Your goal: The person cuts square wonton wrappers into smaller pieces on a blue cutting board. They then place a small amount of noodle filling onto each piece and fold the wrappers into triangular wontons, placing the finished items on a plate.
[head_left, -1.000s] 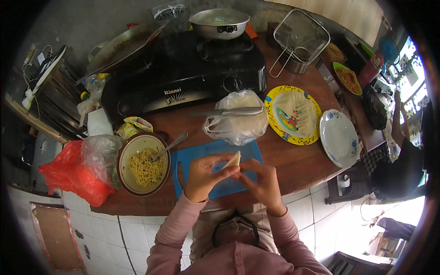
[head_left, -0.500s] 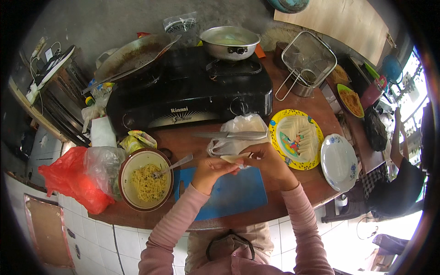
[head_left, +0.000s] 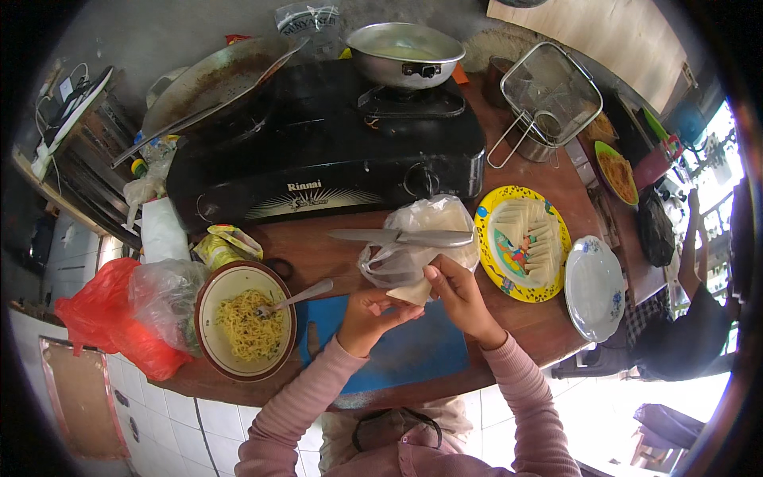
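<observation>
Between my two hands is a pale folded pastry wrapper (head_left: 410, 294), held above the blue cutting board (head_left: 405, 350). My left hand (head_left: 370, 316) is closed on its left side. The fingers of my right hand (head_left: 461, 304) pinch its right side, with the thumb raised along it; my fingers partly hide the wrapper. Just beyond lies a knife (head_left: 433, 238) across a clear plastic bag (head_left: 441, 208). To the right, a yellow-rimmed plate (head_left: 486, 262) bears several folded pale triangles (head_left: 543, 258). On the left stands a bowl (head_left: 208, 350) of noodles (head_left: 248, 324) with a fork (head_left: 306, 294).
Behind the board is a black two-burner stove (head_left: 318, 151) with a wok (head_left: 199, 87) and a metal pot (head_left: 405, 60). A wire frying basket (head_left: 552, 91) and a white oval plate (head_left: 594, 290) are at right. A red plastic bag (head_left: 111, 310) sits at left. Another person (head_left: 687, 326) is at far right.
My right hand has drawn back toward me and turned, showing its thumb. The wrapper has tilted and shows more of its face. The whole view has shifted slightly.
</observation>
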Demonstrator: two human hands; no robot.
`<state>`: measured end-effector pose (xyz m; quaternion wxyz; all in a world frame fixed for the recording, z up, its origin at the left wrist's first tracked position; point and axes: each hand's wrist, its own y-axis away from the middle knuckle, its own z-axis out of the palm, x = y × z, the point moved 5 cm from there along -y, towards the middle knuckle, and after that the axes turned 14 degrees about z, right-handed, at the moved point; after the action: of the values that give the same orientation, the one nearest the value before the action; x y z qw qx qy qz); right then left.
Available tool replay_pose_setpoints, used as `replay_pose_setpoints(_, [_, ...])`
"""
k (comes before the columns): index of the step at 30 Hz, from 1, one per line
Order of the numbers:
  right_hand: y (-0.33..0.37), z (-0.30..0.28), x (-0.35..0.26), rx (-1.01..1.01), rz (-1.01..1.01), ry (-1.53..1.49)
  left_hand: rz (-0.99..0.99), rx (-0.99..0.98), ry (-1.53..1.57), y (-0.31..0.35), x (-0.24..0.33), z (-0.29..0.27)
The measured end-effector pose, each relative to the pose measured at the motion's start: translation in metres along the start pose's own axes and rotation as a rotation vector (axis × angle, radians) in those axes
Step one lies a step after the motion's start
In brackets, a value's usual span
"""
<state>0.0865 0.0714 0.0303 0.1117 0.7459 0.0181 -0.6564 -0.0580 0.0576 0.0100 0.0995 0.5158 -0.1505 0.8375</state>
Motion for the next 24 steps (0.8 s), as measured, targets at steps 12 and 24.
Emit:
replay_pose_setpoints(12, [-0.0023,-0.0025,-0.004,-0.049,0.035,0.005,-0.042,0.012,-0.021,-0.0019,0.0021,-0.0064])
replay_pose_setpoints(24, [-0.0019,-0.0039,-0.0073,-0.059,-0.022,0.06,-0.029,0.009,-0.005,-0.0019,-0.0008,-0.0067])
